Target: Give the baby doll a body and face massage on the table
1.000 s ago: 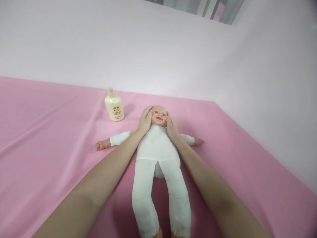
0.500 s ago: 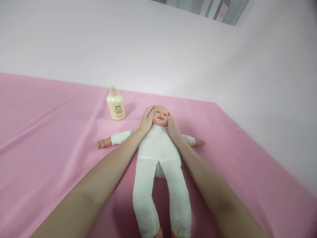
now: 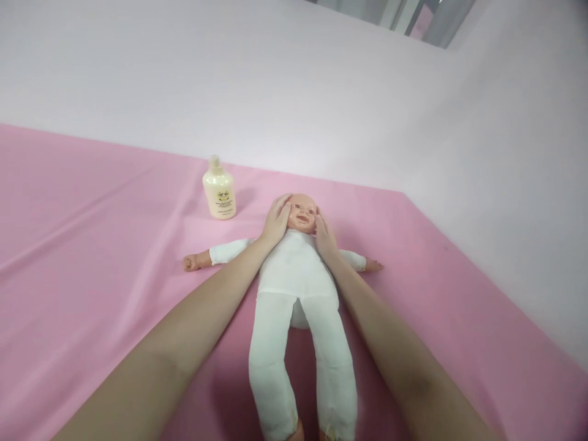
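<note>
A baby doll [image 3: 296,275] in a white cloth suit lies on its back on a pink sheet [image 3: 92,257], arms spread, legs pointing toward me. My left hand [image 3: 275,222] rests flat against the left side of the doll's head, fingers along its cheek and temple. My right hand [image 3: 324,236] presses against the other cheek. Both hands cup the head between them. A cream lotion bottle [image 3: 220,191] stands upright behind the doll's outstretched arm, left of the head, apart from my hands.
The pink sheet covers the whole surface and meets a pale wall [image 3: 294,92] at the back and on the right. Folds run across the sheet on the left.
My hands stay on the doll's head; the fingers slide slightly along the cheeks. The view has shifted a little, so the doll and bottle sit slightly further right in the picture.
</note>
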